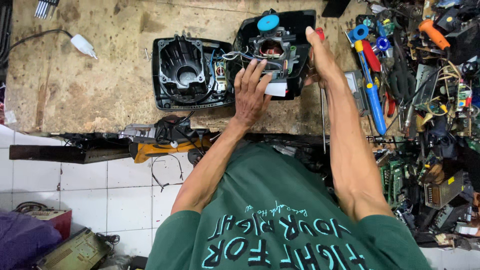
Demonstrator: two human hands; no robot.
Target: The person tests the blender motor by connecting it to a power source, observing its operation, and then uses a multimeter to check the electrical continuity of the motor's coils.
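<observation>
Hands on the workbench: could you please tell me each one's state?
Left hand: open, fingers resting on the motor assembly.
Right hand: closed on a screwdriver.

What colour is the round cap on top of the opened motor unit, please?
The round cap is bright blue, seen in the head view.

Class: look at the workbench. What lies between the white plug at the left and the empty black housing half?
In the head view, nothing: only bare, stained bench top separates the white plug from the empty black housing half.
</observation>
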